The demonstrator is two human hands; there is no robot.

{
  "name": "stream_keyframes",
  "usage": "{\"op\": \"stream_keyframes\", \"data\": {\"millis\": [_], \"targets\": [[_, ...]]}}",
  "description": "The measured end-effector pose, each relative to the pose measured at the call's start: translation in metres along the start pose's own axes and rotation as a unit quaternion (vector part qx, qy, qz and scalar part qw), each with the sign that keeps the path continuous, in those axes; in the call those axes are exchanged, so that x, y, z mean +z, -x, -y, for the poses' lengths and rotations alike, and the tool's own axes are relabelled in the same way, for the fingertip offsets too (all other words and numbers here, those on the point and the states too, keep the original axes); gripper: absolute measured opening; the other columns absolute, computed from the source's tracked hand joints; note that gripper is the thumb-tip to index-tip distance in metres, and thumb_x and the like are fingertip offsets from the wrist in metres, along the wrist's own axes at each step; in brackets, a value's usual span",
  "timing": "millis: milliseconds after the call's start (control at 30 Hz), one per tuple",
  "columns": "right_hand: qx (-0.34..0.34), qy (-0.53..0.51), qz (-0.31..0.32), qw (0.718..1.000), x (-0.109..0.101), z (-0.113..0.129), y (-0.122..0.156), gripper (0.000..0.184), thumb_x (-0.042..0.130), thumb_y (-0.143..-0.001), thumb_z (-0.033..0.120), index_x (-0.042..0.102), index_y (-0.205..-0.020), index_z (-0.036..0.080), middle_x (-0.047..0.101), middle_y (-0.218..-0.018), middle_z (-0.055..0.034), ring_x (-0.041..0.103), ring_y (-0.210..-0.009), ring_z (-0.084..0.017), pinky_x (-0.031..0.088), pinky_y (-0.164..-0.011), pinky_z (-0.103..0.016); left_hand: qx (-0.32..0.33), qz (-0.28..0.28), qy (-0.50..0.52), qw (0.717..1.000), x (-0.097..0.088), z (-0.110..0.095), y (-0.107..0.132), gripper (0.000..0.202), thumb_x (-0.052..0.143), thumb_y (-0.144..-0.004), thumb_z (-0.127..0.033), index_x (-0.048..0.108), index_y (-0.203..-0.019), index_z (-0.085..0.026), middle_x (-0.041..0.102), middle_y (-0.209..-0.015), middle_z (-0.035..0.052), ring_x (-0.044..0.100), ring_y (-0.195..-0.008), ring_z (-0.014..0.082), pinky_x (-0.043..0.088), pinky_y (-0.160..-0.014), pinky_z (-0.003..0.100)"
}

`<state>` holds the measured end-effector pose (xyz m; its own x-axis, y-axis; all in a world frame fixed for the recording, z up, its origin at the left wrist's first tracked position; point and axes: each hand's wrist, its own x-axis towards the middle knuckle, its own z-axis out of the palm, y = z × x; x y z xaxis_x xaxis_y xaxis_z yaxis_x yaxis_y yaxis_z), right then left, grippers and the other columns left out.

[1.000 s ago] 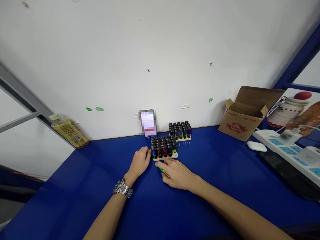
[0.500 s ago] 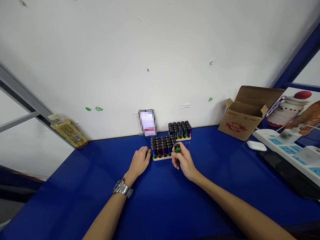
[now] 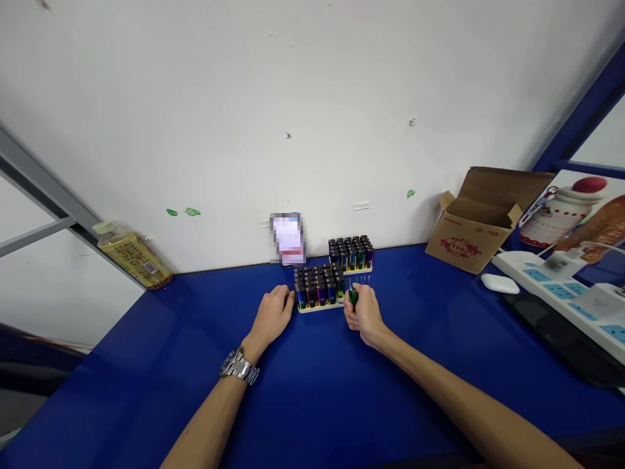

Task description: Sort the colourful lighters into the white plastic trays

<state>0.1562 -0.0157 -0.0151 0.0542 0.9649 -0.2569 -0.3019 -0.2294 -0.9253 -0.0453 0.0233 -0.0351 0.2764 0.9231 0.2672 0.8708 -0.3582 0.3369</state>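
A pale tray (image 3: 319, 307) holds rows of upright lighters (image 3: 321, 293) with black tops and shiny coloured bodies. Against its left side rests my left hand (image 3: 275, 311), lying on the table with loosely bent fingers and no object visible in them. A green lighter (image 3: 353, 296) is in the closed fist of my right hand (image 3: 366, 314), just off the tray's right front corner. My thumb is at the upper end of this lighter, and the fingers hide most of its body.
Behind the front tray stands a second tray of lighters (image 3: 351, 255). A phone (image 3: 289, 241) leans on the wall. At left is a yellow bottle (image 3: 134, 257); at right are an open cardboard box (image 3: 461, 238), a white case (image 3: 500, 284) and a power strip (image 3: 551, 286).
My right hand has moved slightly right, away from the front tray, and turned with the green lighter in it; its black top no longer shows clearly. My left hand has stayed still.
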Motion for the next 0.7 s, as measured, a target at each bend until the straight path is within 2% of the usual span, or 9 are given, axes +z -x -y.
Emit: {"op": "stream_keyframes", "data": {"millis": [100, 300, 700], "targets": [[0.031, -0.011, 0.018, 0.999, -0.0011, -0.0004, -0.0011, 0.046, 0.025, -0.083, 0.034, 0.032, -0.039, 0.022, 0.021, -0.031, 0.0063, 0.014, -0.028, -0.005, 0.009, -0.03, -0.018, 0.001, 0.0, 0.005, 1.0, 0.0, 0.0001, 0.0, 0.024, 0.031, -0.091, -0.029, 0.038, -0.069, -0.023, 0.055, -0.073, 0.0029, 0.053, -0.068, 0.0201, 0.039, -0.066, 0.033], [-0.026, 0.024, -0.002, 0.999, -0.002, -0.0035, -0.0017, 0.039, 0.027, -0.079, 0.027, 0.031, -0.04, 0.022, 0.023, -0.032, 0.0057, 0.016, -0.028, -0.006, 0.011, -0.029, -0.018, 0.001, 0.0, 0.009, 1.0, 0.0006, 0.0007, 0.0, 0.025, 0.03, -0.091, -0.029, 0.038, -0.068, -0.023, 0.055, -0.073, 0.0031, 0.053, -0.067, 0.0202, 0.038, -0.065, 0.033], [-0.025, 0.026, -0.006, 0.999, -0.0009, -0.0031, -0.0012, 0.037, 0.028, -0.077, 0.028, 0.03, -0.041, 0.022, 0.023, -0.031, 0.0062, 0.016, -0.027, -0.005, 0.011, -0.029, -0.017, 0.0, -0.001, 0.006, 1.0, 0.0, 0.0004, -0.0002, 0.024, 0.031, -0.091, -0.028, 0.04, -0.068, -0.023, 0.056, -0.073, 0.0031, 0.053, -0.067, 0.0196, 0.039, -0.065, 0.033]]}}
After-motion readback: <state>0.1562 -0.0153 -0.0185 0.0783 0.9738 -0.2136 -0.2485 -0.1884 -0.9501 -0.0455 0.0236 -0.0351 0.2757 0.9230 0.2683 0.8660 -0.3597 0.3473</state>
